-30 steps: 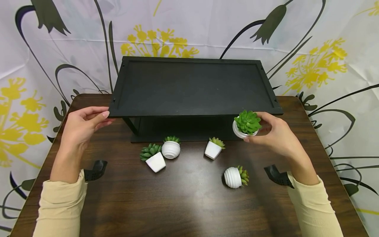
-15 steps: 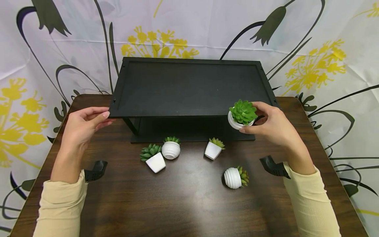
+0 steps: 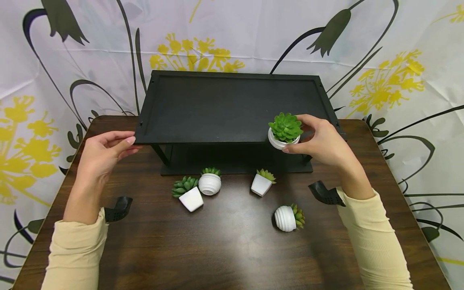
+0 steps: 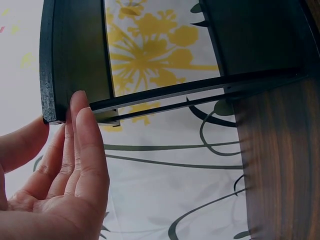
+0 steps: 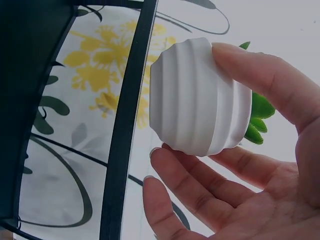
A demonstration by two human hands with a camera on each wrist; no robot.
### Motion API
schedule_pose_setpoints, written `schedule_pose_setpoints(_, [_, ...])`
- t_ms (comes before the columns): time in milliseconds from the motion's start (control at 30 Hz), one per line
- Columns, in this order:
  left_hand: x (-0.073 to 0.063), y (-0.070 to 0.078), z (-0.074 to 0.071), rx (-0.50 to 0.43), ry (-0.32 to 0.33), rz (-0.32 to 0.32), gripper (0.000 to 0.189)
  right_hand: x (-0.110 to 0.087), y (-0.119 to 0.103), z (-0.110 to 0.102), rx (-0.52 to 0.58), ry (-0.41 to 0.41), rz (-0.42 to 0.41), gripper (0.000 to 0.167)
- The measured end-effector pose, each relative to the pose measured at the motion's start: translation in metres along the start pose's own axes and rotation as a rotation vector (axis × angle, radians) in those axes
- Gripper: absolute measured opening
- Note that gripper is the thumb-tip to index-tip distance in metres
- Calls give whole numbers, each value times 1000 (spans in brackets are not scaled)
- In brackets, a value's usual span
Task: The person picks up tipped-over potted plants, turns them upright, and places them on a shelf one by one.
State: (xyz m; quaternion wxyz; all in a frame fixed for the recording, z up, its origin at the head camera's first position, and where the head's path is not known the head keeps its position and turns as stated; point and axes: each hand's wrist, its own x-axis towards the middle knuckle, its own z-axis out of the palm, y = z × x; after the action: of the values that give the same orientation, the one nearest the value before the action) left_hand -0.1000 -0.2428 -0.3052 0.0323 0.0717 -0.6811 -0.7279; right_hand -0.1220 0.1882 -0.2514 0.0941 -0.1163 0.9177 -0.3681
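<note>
My right hand (image 3: 320, 141) grips a small potted succulent (image 3: 285, 128) with bright green leaves. In the right wrist view its ribbed white pot (image 5: 197, 100) lies between thumb and fingers. The plant is held over the front edge of a black two-tier shelf (image 3: 232, 106), right of the middle. At the shelf's front left corner my left hand (image 3: 105, 155) pinches the top board, thumb above and fingers below. In the left wrist view the thumb and fingers of this hand (image 4: 70, 185) meet the black board's corner (image 4: 52, 112).
Several more potted succulents lie tipped on the brown table (image 3: 217, 257) before the shelf: a dark green one (image 3: 191, 198), a round-potted one (image 3: 209, 183), a square-potted one (image 3: 261, 183) and a ribbed-potted one (image 3: 285, 218). A flower-print cloth (image 3: 253, 36) hangs behind.
My right hand has moved left and up with the succulent, from beside the shelf's front right to over its front edge. The left hand keeps its pinch on the corner.
</note>
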Motion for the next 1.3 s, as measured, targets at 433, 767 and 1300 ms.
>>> schedule_pose_setpoints(433, [0,0,2,106,26,7,15,21,-13,12,-37,-21,1,72])
schedule_pose_setpoints(767, [0,0,1,44,14,-5,12,38,-20,17,-12,-54,-7,73])
schedule_pose_setpoints(1300, [1,1,3,121,35,-1,15,53,-33,26,26,-72,-54,70])
